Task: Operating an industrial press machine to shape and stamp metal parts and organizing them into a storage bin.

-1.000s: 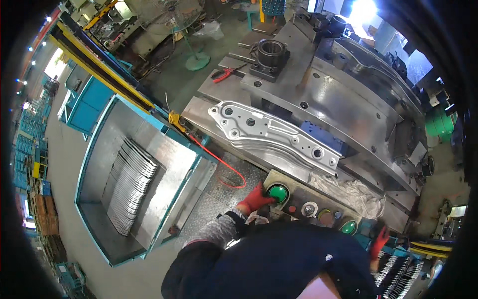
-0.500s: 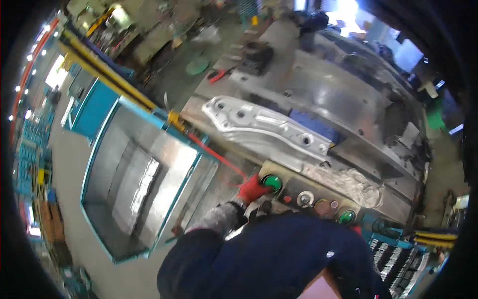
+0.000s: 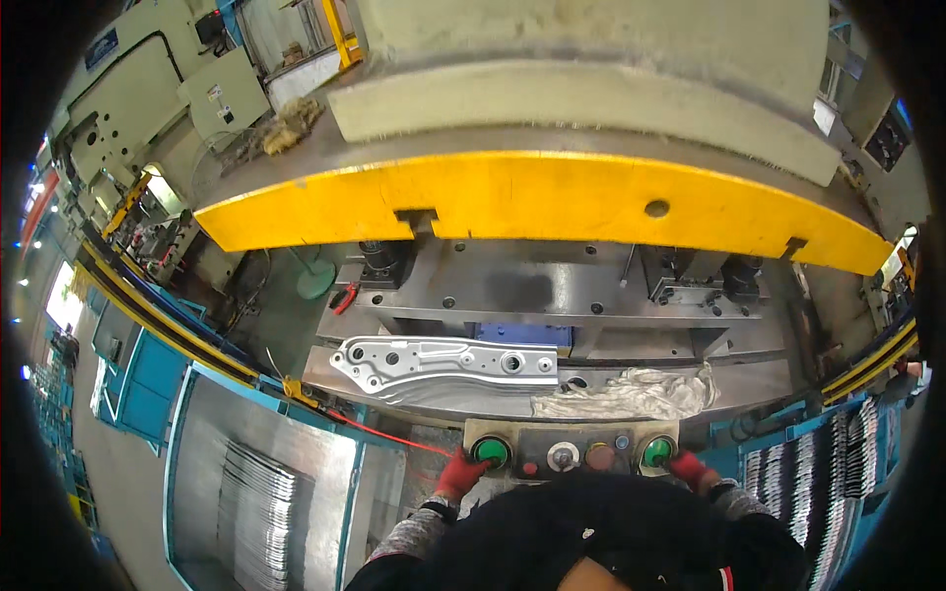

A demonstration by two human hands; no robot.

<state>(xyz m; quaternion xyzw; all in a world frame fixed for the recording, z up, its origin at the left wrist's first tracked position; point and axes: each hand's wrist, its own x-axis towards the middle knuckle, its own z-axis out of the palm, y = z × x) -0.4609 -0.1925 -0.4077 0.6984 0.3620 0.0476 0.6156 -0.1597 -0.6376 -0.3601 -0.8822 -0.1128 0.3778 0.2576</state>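
Note:
My left hand [image 3: 461, 475], in a red glove, reaches the green push button [image 3: 491, 452] at the left end of a control box [image 3: 552, 433]. Its fingers stretch onto the button and hold nothing. At the box's other end, my right hand [image 3: 693, 471], also red-gloved, has a finger on a second green button [image 3: 656, 452]. The other fingers of both hands are partly hidden. Beyond the box, a long silver stamped metal part [image 3: 448, 364] lies on the front of the press bed. A crumpled white cloth [image 3: 636, 392] lies to its right.
A yellow-faced press ram [image 3: 552, 197] spans the view above the bed [image 3: 522, 291]. Red-handled pliers [image 3: 345, 297] lie at the bed's left. A blue-framed metal bin [image 3: 335, 458] with stacked parts stands left; another rack of parts [image 3: 803, 483] stands right.
My view has turned and levelled. The yellow ram now shows over the bed, where it was not seen before. My right hand has come into clearer sight; the left stays at its button.

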